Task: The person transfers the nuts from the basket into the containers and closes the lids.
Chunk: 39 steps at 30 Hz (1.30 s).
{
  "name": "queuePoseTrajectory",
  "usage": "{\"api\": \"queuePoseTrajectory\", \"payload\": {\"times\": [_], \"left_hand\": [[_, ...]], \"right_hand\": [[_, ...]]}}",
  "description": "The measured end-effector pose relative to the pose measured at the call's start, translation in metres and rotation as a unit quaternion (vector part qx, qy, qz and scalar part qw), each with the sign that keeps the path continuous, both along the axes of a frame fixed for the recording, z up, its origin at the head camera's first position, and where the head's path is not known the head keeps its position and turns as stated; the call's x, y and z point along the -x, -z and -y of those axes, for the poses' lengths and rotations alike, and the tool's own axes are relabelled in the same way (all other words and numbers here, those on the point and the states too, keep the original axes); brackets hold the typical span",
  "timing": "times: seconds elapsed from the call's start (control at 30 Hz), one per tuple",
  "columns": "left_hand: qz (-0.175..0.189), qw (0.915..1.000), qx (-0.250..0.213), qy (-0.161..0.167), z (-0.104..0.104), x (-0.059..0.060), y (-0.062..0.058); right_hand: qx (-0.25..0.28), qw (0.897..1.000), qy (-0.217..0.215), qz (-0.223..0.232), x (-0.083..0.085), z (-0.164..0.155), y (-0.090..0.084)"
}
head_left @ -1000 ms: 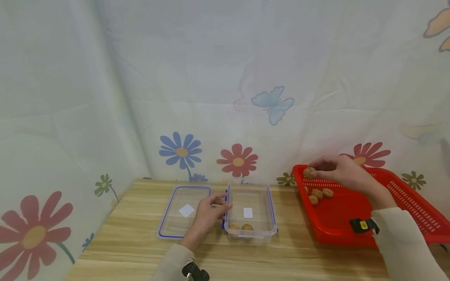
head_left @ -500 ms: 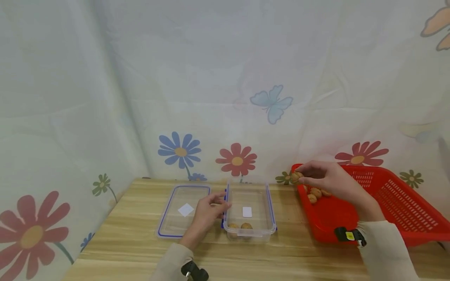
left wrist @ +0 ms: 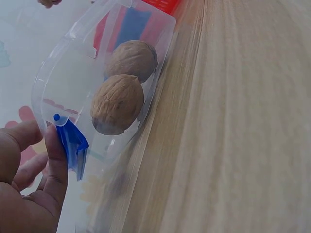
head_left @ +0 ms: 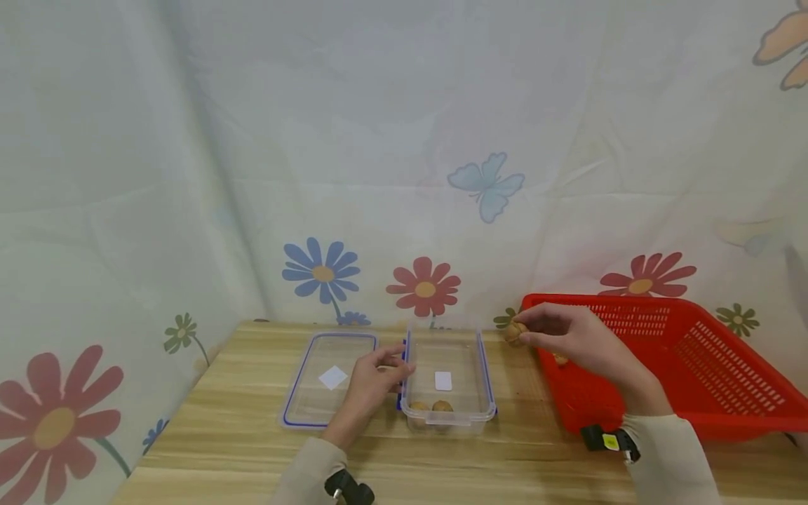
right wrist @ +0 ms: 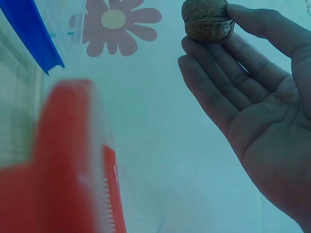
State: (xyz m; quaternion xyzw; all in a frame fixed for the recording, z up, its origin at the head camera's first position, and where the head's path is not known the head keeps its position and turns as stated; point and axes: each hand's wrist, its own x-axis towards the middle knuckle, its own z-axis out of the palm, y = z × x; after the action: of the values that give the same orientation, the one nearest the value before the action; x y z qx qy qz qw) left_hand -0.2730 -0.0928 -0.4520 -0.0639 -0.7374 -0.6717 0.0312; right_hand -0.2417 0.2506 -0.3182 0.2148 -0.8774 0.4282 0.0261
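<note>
So, walnut (head_left: 514,334) in R grip (head_left: 587,344)

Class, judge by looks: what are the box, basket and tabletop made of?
Box: probably clear, glossy plastic; walnuts show through it.
Basket: likely shiny red plastic; regular slots pierce its sides.
Tabletop: smooth wood or wood-look laminate; the grain shown fits either.

Right of the clear box (head_left: 466,419), the red basket (head_left: 684,382) runs off the head view, partly hidden by the right hand (head_left: 583,342). The right wrist view blurs the basket and crops the held walnut (right wrist: 208,22); the left wrist view crops the left hand (left wrist: 26,204) beside the box.
</note>
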Motion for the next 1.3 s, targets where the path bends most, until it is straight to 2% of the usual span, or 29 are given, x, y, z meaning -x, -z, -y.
{"api": "queuePoseTrajectory", "payload": {"times": [0.23, 0.8, 1.3], "left_hand": [[0.004, 0.9999, -0.008, 0.005, 0.000, 0.000, 0.000], [-0.001, 1.0000, 0.000, -0.003, -0.001, 0.002, 0.002], [0.002, 1.0000, -0.001, -0.004, -0.001, 0.003, 0.002]], "right_hand": [[0.022, 1.000, -0.014, 0.007, -0.001, 0.004, 0.012], [0.019, 0.994, -0.089, 0.055, 0.006, 0.022, 0.028], [-0.040, 0.993, -0.105, 0.048, 0.010, 0.043, 0.047]]}}
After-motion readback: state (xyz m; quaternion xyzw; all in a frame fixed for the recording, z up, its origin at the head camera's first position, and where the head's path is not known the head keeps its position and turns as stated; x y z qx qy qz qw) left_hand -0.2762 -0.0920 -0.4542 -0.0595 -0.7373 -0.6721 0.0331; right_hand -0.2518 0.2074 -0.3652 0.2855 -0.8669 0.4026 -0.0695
